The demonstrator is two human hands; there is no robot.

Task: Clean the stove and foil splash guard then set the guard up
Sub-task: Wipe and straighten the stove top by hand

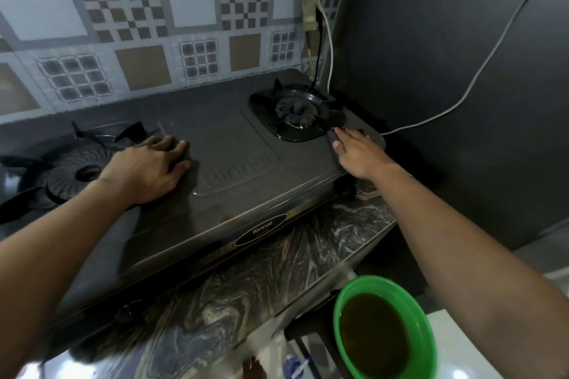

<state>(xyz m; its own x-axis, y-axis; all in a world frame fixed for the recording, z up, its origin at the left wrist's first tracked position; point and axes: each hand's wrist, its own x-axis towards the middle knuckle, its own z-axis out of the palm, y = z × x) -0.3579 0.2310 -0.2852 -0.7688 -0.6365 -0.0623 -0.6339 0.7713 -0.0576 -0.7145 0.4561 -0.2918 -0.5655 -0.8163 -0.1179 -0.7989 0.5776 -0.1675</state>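
A dark grey two-burner gas stove point(234, 144) sits on a marbled counter. My left hand point(147, 169) lies flat on the stove top just right of the left burner point(74, 169), fingers spread and holding nothing. My right hand point(357, 151) rests on the stove's right edge beside the right burner point(297, 114). Its thumb and fingers pinch a small dark cloth point(332, 138) against the surface. A shiny tile-patterned sheet point(147, 40) stands behind the stove; I cannot tell whether it is the foil guard.
A green basin point(426, 332) of brownish water sits low at the front right, under my right forearm. A dark wall point(446, 55) closes in the right side, with a white cable point(480, 71) running along it. The marbled counter edge point(308, 255) runs in front of the stove.
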